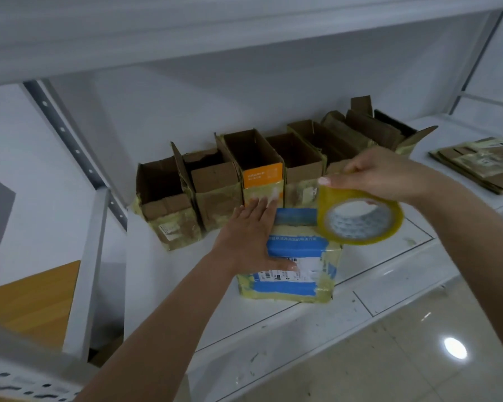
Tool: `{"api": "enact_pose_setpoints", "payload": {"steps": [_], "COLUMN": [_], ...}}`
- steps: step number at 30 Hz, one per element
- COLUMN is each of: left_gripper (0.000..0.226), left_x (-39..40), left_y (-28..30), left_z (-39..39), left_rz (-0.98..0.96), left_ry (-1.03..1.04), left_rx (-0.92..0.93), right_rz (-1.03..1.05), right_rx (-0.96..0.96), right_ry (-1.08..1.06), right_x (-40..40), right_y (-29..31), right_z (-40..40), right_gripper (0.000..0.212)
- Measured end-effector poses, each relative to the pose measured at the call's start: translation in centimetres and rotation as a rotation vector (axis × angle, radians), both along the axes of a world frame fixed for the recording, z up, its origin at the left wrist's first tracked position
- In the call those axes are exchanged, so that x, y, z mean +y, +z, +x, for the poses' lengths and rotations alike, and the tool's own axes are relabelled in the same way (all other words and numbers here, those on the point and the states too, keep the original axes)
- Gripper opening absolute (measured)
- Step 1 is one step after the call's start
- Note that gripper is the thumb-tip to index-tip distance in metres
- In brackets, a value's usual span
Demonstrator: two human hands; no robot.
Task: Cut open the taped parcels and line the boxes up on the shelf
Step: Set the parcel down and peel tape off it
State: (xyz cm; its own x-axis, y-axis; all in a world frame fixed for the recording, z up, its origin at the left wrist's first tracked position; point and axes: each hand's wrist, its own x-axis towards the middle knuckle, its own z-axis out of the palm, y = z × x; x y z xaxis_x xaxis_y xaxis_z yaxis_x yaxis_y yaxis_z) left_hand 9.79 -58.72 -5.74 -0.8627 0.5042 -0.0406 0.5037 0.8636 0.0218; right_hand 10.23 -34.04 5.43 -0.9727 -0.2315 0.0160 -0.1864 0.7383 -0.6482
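Observation:
A blue and white parcel (298,274) wrapped in yellowish tape lies flat on the white shelf (375,271). My left hand (249,236) rests flat on the parcel's left side, fingers straight. Just above the parcel's far right corner, my right hand (381,175) pinches a roll of yellowish clear tape (360,219) by its top edge. Behind the parcel, several open cardboard boxes (215,184) stand in a row along the back of the shelf, one with an orange panel (262,175).
A stack of flattened cardboard (482,166) lies on the shelf at the far right. A grey perforated shelf post (70,140) runs down the left. Another shelf board (186,30) hangs overhead. A brown wooden surface (32,303) and tiled floor (389,358) lie below.

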Motion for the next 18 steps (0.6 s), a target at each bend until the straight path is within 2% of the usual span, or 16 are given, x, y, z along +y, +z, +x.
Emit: {"api": "enact_pose_setpoints", "payload": {"steps": [3, 8, 12, 16, 18], "left_gripper": [0.128, 0.130, 0.131, 0.127, 0.122], "left_x": [0.1, 0.1, 0.2, 0.4, 0.2], "left_y": [0.0, -0.2, -0.3, 0.1, 0.7], "left_z": [-0.3, -0.5, -0.8, -0.7, -0.2], "left_rz": [-0.028, -0.074, -0.090, -0.106, -0.002], "left_ry": [-0.006, -0.016, -0.009, 0.006, 0.006], "left_rx": [0.004, 0.016, 0.013, -0.002, -0.028], "right_rz": [0.159, 0.122, 0.029, 0.041, 0.016], "right_rx": [-0.086, -0.166, -0.210, -0.153, -0.117], "right_ry": [-0.080, -0.182, -0.263, -0.295, -0.326], "right_x": [2.7, 4.2, 3.8, 3.4, 3.3], "right_y": [-1.1, -6.5, -9.2, -10.2, -10.7], "right_z": [0.3, 0.3, 0.1, 0.5, 0.9], "right_gripper": [0.068, 0.057, 0.063, 0.057, 0.057]}}
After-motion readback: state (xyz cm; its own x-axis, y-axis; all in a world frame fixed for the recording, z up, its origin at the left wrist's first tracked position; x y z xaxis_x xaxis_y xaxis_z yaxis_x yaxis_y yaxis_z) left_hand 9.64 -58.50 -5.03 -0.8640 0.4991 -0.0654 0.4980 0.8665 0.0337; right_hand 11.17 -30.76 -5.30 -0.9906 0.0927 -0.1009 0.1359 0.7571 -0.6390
